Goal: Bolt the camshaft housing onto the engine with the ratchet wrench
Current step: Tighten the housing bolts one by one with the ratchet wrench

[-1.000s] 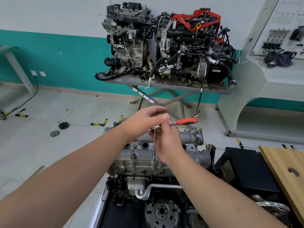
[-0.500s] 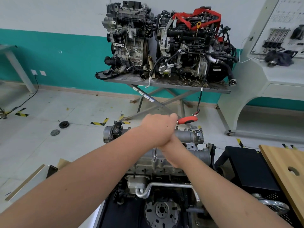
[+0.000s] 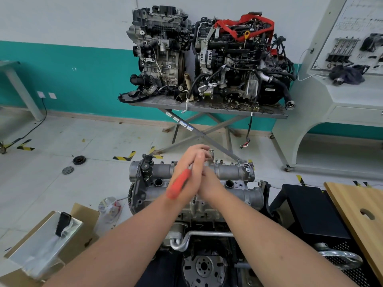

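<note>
Both hands together over the camshaft housing [image 3: 226, 171], which sits on top of the engine [image 3: 199, 206] in the foreground. Left hand [image 3: 187, 172] wrapped round the ratchet wrench [image 3: 179, 184], red handle slanting down and to the left, blurred, its end crossing the left wrist. Grip of the left hand clenched on that handle. Right hand [image 3: 207, 183] pressed against the left, fingers reaching toward the wrench head; whether the right grip grasps the tool or only rests there, cannot tell, since the left hand covers the fingers. Wrench head hidden between the hands, above the middle of the housing. Row of bolt heads along the far edge of the housing, spark plug wells open in its top face.

Behind, a metal bench [image 3: 207, 107] on crossed legs carrying two bare engines, one wrapped in a red strap [image 3: 244, 27]. Lower left, an open cardboard box [image 3: 83, 214] with a dark phone-like thing [image 3: 63, 223] propped inside. On the right, a wooden board [image 3: 356, 206] with a round hole.
</note>
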Demonstrator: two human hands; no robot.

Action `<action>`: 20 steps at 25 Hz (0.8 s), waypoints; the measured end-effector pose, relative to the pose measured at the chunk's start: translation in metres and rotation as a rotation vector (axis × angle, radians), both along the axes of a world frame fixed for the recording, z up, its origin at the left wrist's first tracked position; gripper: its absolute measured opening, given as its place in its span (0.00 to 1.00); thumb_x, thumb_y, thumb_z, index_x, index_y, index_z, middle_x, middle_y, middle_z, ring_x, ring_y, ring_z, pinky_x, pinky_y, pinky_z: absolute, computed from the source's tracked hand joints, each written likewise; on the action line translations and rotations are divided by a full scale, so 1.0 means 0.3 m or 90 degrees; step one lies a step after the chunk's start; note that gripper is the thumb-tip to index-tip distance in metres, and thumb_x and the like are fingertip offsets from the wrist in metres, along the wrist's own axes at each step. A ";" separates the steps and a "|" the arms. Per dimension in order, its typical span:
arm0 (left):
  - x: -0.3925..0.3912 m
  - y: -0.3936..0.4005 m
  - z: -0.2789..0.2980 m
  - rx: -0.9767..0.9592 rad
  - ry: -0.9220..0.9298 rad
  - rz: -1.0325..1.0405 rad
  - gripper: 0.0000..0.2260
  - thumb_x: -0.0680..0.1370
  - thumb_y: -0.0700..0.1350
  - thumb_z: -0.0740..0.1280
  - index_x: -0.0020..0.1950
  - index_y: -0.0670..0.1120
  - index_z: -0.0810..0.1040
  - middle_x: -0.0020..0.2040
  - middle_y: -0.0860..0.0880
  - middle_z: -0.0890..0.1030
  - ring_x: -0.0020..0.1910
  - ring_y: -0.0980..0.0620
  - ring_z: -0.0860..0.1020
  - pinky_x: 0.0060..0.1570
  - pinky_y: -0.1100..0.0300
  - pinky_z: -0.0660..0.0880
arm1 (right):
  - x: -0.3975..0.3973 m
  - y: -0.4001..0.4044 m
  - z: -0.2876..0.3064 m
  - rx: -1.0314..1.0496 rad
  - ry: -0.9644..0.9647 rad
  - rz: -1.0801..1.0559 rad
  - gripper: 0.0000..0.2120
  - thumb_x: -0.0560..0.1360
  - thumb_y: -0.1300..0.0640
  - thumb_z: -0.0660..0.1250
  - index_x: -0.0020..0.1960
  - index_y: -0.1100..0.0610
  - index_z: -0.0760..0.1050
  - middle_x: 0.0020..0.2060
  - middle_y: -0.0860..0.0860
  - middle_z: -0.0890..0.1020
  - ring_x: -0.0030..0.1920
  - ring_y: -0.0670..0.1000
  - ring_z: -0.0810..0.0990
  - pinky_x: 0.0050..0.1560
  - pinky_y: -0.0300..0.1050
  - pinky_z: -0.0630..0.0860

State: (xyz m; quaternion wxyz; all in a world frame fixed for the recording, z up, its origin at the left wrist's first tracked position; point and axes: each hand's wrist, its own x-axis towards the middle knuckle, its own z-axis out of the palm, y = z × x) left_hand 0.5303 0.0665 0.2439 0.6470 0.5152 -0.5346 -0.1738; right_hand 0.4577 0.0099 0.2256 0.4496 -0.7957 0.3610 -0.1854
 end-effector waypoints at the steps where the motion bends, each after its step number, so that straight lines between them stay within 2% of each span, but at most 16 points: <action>1: -0.005 -0.002 0.006 0.027 0.133 0.003 0.15 0.83 0.47 0.56 0.45 0.49 0.82 0.54 0.53 0.83 0.52 0.58 0.80 0.53 0.62 0.76 | 0.014 0.010 0.004 0.056 -0.056 -0.047 0.12 0.83 0.59 0.56 0.53 0.61 0.77 0.42 0.55 0.82 0.43 0.48 0.77 0.40 0.38 0.74; 3: -0.002 -0.014 0.021 0.104 0.382 -0.036 0.15 0.84 0.48 0.58 0.43 0.51 0.82 0.50 0.50 0.85 0.45 0.54 0.81 0.48 0.59 0.77 | 0.016 0.025 -0.031 0.045 -0.053 -0.065 0.14 0.84 0.55 0.55 0.49 0.59 0.76 0.39 0.57 0.83 0.39 0.49 0.78 0.39 0.40 0.75; 5: 0.034 -0.030 0.033 0.165 0.526 -0.086 0.12 0.83 0.48 0.60 0.45 0.48 0.80 0.47 0.46 0.85 0.41 0.51 0.80 0.41 0.58 0.76 | -0.002 0.019 -0.057 -0.024 0.037 -0.034 0.16 0.85 0.49 0.52 0.45 0.54 0.73 0.33 0.50 0.79 0.34 0.48 0.76 0.32 0.38 0.70; 7: 0.085 -0.039 0.048 0.264 0.575 -0.109 0.09 0.82 0.50 0.62 0.49 0.47 0.78 0.45 0.47 0.86 0.38 0.52 0.80 0.36 0.57 0.72 | -0.036 0.013 -0.063 -0.093 0.184 0.036 0.19 0.84 0.43 0.50 0.42 0.50 0.72 0.32 0.48 0.78 0.34 0.46 0.76 0.33 0.43 0.68; 10: 0.123 -0.055 0.081 0.407 0.579 -0.129 0.11 0.80 0.49 0.63 0.46 0.43 0.80 0.36 0.50 0.83 0.31 0.55 0.79 0.41 0.56 0.71 | -0.045 0.011 -0.118 -0.215 0.441 0.149 0.22 0.85 0.45 0.49 0.49 0.56 0.77 0.46 0.55 0.81 0.49 0.55 0.79 0.49 0.50 0.75; 11: 0.122 -0.061 0.095 0.439 0.564 -0.120 0.10 0.79 0.47 0.63 0.43 0.44 0.79 0.34 0.51 0.82 0.29 0.55 0.78 0.42 0.55 0.71 | -0.044 0.009 -0.119 -0.236 0.482 0.160 0.23 0.84 0.45 0.50 0.50 0.58 0.77 0.48 0.56 0.80 0.50 0.57 0.78 0.51 0.51 0.75; 12: 0.120 -0.067 0.112 0.465 0.526 -0.101 0.08 0.79 0.45 0.63 0.42 0.44 0.78 0.32 0.51 0.81 0.28 0.54 0.78 0.42 0.54 0.72 | -0.043 0.000 -0.112 -0.233 0.489 0.157 0.22 0.84 0.44 0.52 0.47 0.58 0.77 0.45 0.56 0.79 0.48 0.57 0.78 0.48 0.50 0.75; 14: 0.125 -0.081 0.148 0.512 0.375 -0.050 0.06 0.78 0.41 0.62 0.43 0.43 0.75 0.30 0.50 0.81 0.27 0.52 0.79 0.42 0.54 0.77 | -0.043 -0.033 -0.101 -0.203 0.465 0.154 0.20 0.82 0.44 0.58 0.36 0.54 0.73 0.34 0.50 0.77 0.38 0.52 0.76 0.37 0.46 0.70; 15: 0.129 -0.088 0.170 0.546 0.247 -0.036 0.05 0.78 0.39 0.61 0.43 0.43 0.75 0.30 0.49 0.82 0.29 0.51 0.81 0.42 0.54 0.78 | -0.039 -0.044 -0.090 -0.197 0.466 0.153 0.19 0.81 0.44 0.61 0.34 0.52 0.72 0.31 0.48 0.76 0.36 0.50 0.75 0.35 0.45 0.67; 18: 0.136 -0.130 0.241 0.624 -0.337 -0.008 0.04 0.77 0.38 0.63 0.46 0.40 0.76 0.38 0.46 0.84 0.37 0.48 0.82 0.38 0.54 0.76 | -0.027 -0.071 -0.082 -0.188 0.475 0.199 0.15 0.80 0.44 0.64 0.37 0.49 0.77 0.29 0.45 0.79 0.33 0.43 0.76 0.32 0.41 0.65; 20: 0.112 -0.138 0.245 0.568 -0.692 0.077 0.02 0.80 0.42 0.61 0.49 0.44 0.70 0.39 0.49 0.79 0.34 0.50 0.77 0.33 0.54 0.71 | -0.016 -0.083 -0.083 -0.214 0.499 0.216 0.16 0.79 0.44 0.64 0.35 0.49 0.74 0.29 0.44 0.77 0.32 0.42 0.73 0.31 0.41 0.63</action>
